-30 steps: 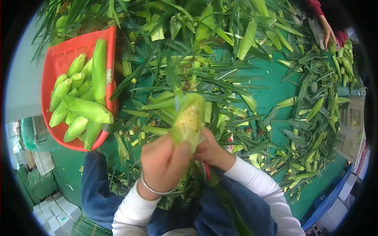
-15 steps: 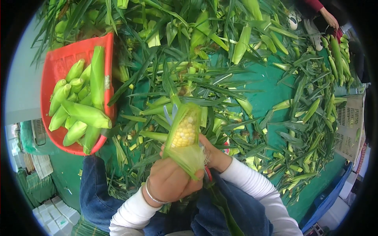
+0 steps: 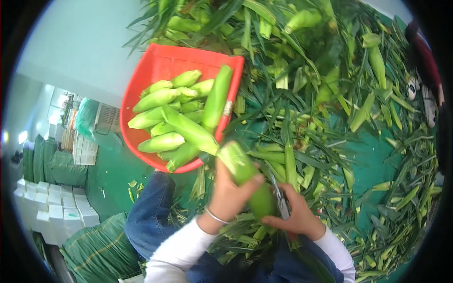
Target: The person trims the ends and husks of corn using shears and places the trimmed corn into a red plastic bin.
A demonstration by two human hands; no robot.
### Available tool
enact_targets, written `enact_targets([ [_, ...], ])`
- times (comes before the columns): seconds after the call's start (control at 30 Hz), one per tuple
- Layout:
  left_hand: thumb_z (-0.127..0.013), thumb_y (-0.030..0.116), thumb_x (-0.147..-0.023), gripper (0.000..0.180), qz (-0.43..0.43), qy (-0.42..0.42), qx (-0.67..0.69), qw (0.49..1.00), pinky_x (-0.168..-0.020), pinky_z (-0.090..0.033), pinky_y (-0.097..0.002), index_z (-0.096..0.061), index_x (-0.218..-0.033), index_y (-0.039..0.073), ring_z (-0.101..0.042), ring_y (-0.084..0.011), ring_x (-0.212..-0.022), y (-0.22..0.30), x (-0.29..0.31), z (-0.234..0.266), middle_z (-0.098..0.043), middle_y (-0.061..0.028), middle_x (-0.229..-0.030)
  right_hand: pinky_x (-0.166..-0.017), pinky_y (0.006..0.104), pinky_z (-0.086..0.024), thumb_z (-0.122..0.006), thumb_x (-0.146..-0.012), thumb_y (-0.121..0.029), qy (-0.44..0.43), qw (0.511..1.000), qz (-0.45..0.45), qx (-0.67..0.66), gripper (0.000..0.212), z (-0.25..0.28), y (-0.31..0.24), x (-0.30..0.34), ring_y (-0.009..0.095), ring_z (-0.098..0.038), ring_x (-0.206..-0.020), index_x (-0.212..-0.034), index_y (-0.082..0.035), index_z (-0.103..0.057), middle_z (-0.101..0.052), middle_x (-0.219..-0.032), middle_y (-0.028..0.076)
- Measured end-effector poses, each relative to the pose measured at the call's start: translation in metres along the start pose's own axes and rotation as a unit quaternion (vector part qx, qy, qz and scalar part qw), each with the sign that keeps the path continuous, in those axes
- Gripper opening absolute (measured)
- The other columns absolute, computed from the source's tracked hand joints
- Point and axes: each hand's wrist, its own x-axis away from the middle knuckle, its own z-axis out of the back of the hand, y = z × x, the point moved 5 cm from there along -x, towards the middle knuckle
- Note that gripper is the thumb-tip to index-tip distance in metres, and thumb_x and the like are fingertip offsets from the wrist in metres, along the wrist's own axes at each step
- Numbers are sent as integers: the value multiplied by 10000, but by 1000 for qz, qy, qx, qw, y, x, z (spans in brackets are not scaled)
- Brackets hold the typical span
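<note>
And the red tub (image 3: 177,55) is sitting at ten o'clock, carrying a loose pile of green-husked corn cobs (image 3: 155,100)! One long cob (image 3: 218,99) is leaning along the tub's right wall, and another (image 3: 188,129) is lying slantwise across the pile, its stub end pointing to four o'clock. Out toward nine, a grey slotted crate (image 3: 107,118) is standing; what it is holding, I cannot tell.

Just below centre, toward five o'clock, the left hand (image 3: 231,191) is gripping an ear of corn (image 3: 245,172), and that ear is tilting, pale cut end aiming at eleven, right by the tub's near corner. Between four and five, the right hand (image 3: 299,214) is curling firmly around a metal tool (image 3: 283,205), its thumb sitting close to the ear's lower end; whether it is touching, I cannot tell.

What a change from half a second ago! Then the left hand was showing bare yellow kernels; now the held ear is presenting green husk, and I cannot tell whether it is the same one. The view is swinging too: the tub is appearing nearer the middle, its pile keeping much the same arrangement.
</note>
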Motion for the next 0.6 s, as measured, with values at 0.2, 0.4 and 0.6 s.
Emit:
enact_targets([
  [0.2,-627,313,-862,292,-89,251,-65,962,-647,-497,-349,-598,-908,26,-583,-172,-817,64,-139,282,-599,-70,-924,-788,381,-480,-801,-680,-240,47,980,-147,128,651,18,35,31,314,-592,-908,-1168,0,-443,-586,-1002,171],
  [0.4,-611,220,-844,575,-310,245,-380,836,-1008,-384,-360,-417,-1300,-71,-473,-281,-1211,62,-131,209,-488,-200,-1293,-860,427,-442,-763,-661,-269,136,924,-155,321,654,70,68,6,380,-520,-965,-1136,51,-448,-523,-1015,225],
  [0.6,-639,381,-776,695,-294,-216,-444,818,-1083,-237,-518,-415,-1323,16,-292,-341,-1343,-97,-137,-91,-355,-184,-1421,-886,433,-448,-711,-626,-261,197,850,-259,415,644,168,135,-124,409,-536,-1021,-1114,71,-454,-545,-1101,273],
])
